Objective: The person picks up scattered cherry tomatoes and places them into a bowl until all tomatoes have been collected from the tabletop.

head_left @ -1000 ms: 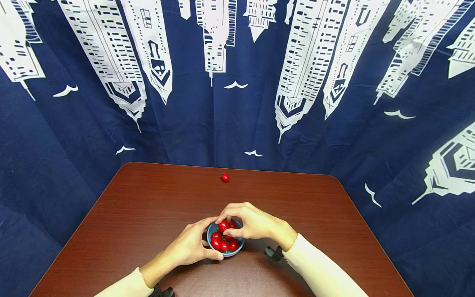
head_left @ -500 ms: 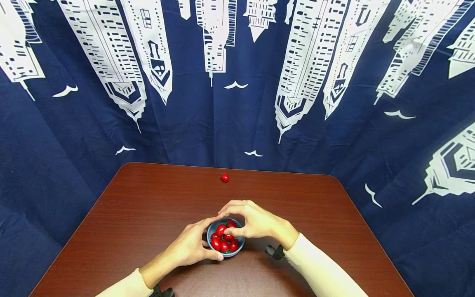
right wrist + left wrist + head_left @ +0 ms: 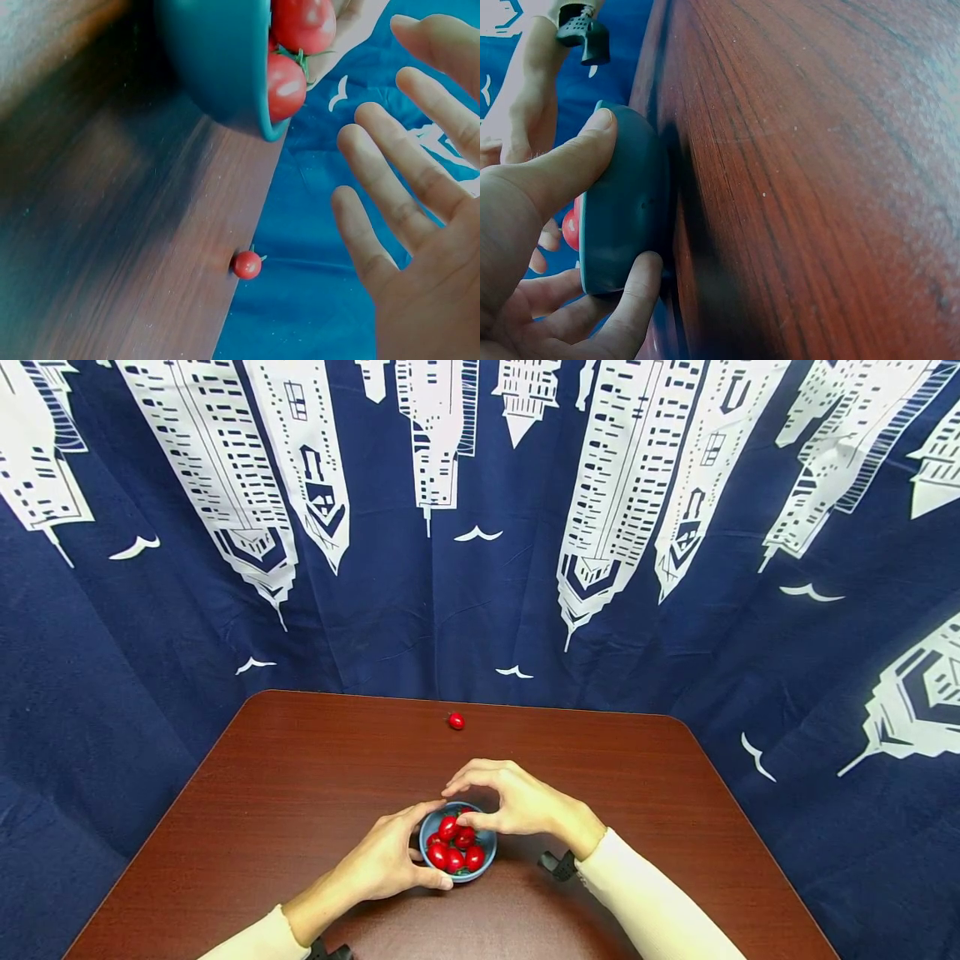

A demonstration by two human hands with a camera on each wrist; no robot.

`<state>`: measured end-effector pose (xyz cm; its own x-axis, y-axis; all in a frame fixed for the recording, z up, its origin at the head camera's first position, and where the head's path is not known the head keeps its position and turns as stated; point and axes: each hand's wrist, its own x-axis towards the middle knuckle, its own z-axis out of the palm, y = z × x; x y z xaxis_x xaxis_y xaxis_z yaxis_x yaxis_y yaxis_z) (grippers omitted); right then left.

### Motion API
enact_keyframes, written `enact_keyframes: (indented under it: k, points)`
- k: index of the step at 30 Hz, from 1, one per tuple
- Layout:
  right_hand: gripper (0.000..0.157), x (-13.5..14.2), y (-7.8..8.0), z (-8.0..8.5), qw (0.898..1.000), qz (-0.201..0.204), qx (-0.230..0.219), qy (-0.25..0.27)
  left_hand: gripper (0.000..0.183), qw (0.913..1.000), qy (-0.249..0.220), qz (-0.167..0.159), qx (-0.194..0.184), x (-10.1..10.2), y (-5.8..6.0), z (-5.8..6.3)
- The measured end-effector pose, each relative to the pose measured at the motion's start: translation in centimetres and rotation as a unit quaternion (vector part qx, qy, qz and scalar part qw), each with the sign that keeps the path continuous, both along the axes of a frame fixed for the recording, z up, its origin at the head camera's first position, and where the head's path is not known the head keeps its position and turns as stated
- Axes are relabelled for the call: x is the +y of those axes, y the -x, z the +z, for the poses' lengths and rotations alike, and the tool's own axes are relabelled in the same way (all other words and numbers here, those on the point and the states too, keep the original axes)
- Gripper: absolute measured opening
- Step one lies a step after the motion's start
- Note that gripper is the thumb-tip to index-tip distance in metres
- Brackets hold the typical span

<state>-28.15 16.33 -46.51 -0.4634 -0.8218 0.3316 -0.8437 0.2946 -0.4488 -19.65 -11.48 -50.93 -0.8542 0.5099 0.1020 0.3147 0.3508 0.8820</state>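
A small blue bowl (image 3: 491,853) stands on the table near its middle front, with several red cherry tomatoes (image 3: 438,856) heaped inside, some with green stems. My left hand (image 3: 386,856) grips the bowl from the left; in the left wrist view its thumb lies at the rim and its fingers curve under the blue wall (image 3: 634,202). Over the bowl's right side hovers my right hand (image 3: 528,802), thumb overlapping the tomatoes in the head view. The right wrist view shows that hand's fingers (image 3: 394,180) spread apart, holding nothing, beside the bowl's mouth.
One lone cherry tomato (image 3: 457,721) lies close to the far edge of the brown wooden table (image 3: 322,760). Behind the table hangs a dark blue curtain (image 3: 390,610) printed with white buildings and birds. Dark wrist mounts (image 3: 558,866) sit at both sleeves.
My right hand has let go of a cherry tomato, which settled among the others in the bowl. Its fingers have parted and drawn slightly up and right. My left hand stays on the bowl.
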Motion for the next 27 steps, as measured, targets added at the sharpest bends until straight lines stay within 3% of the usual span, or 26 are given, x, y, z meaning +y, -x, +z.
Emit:
enact_keyframes:
  k: [8, 16, 27]
  points:
    - [0.039, 0.2, 0.9, 0.0, 1.0, -0.006, -0.024, -0.001, 0.109, 0.9999, 0.007, 0.013, 0.0, 0.1, -0.1, 0.0]
    - [0.037, 0.2, 2.0, 0.0, 1.0, -0.021, 0.017, 0.004, 0.109, 0.9999, 0.003, 0.013, -0.005, 0.1, -0.1, -0.1]
    - [0.038, -0.1, 4.5, -0.5, 0.999, -0.045, 0.005, 0.012, 0.109, 0.9996, 0.02, 0.02, 0.008, 0.2, -0.1, -0.1]
